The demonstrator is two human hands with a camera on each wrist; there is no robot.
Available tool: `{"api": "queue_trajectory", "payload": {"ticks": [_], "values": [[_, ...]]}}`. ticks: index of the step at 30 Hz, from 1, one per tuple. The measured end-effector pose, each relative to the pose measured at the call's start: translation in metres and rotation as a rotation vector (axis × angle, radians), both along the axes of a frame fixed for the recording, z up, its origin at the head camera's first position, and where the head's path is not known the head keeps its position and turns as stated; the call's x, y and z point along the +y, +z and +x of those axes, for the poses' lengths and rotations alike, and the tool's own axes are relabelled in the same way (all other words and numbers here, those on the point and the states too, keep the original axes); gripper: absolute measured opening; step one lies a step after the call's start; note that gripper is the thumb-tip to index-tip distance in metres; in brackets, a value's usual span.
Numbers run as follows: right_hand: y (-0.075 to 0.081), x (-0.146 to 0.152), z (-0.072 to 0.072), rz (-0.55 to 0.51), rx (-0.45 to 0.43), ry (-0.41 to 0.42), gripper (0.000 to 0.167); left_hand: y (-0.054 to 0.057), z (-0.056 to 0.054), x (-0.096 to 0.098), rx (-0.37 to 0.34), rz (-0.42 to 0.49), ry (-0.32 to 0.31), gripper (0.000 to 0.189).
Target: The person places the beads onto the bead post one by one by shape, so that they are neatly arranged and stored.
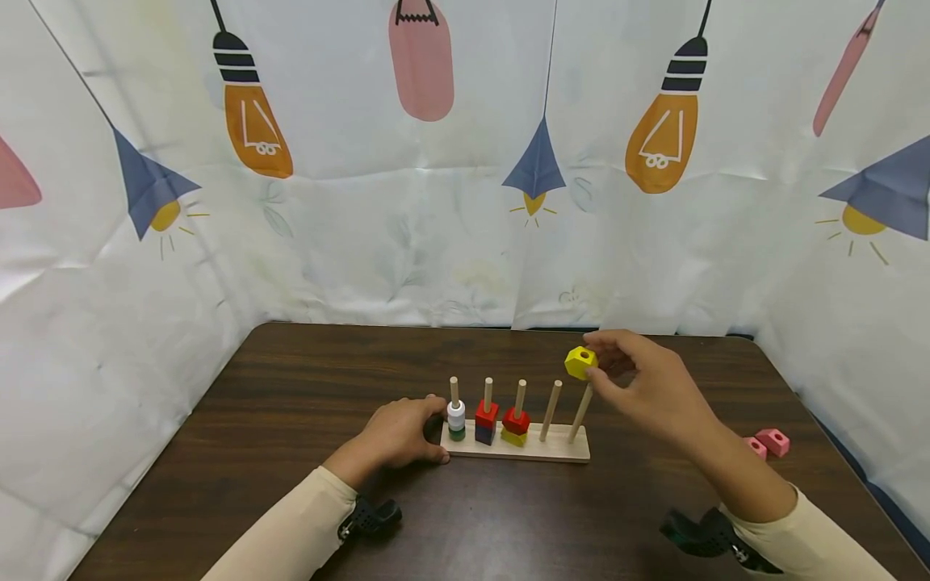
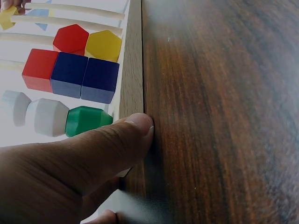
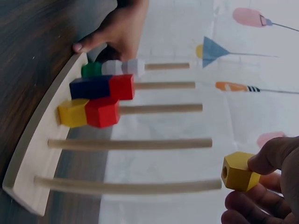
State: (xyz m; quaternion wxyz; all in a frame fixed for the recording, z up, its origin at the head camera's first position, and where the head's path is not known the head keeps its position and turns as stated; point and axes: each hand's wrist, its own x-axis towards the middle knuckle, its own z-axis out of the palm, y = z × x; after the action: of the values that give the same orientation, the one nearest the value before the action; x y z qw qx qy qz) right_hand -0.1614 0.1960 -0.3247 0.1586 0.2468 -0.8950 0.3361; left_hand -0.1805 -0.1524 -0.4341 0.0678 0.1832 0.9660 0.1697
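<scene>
A wooden peg board [image 1: 565,451] with several upright pegs stands on the table. My left hand [image 1: 395,434] grips its left end, the thumb [image 2: 126,133] against the front edge. My right hand [image 1: 657,391] pinches a yellow hexagonal bead [image 3: 239,171] by its sides, just off the tip of the rightmost peg [image 3: 131,186]. The bead's hole faces that peg. The leftmost peg carries a green bead [image 2: 88,121] under white ones [image 1: 455,414]. Beside it, a red cube [image 3: 122,87] tops dark blue cubes [image 2: 84,77]. The middle peg bears a red hexagonal bead [image 1: 516,422] over a yellow one [image 1: 513,439].
Pink beads [image 1: 774,441] lie on the dark wooden table [image 1: 538,524] at the right, partly behind my right forearm. A white curtain [image 1: 465,266] printed with lamps and bulbs hangs around the table's back and sides.
</scene>
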Motion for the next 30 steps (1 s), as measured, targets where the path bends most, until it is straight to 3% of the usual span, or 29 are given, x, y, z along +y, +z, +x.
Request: {"api": "queue_trajectory", "payload": {"ticks": [9,17,30], "values": [[-0.002,-0.019,0.002,-0.013,-0.037,0.027,0.040,-0.001,0.000,-0.001,0.009,0.005,-0.010,0.049],[-0.005,-0.032,0.000,-0.048,0.003,0.091,0.042,0.000,0.000,0.000,0.010,0.007,-0.015,0.049],[-0.011,-0.050,0.001,-0.060,0.015,0.110,0.043,0.000,0.000,-0.001,0.005,0.016,-0.022,0.048]]}}
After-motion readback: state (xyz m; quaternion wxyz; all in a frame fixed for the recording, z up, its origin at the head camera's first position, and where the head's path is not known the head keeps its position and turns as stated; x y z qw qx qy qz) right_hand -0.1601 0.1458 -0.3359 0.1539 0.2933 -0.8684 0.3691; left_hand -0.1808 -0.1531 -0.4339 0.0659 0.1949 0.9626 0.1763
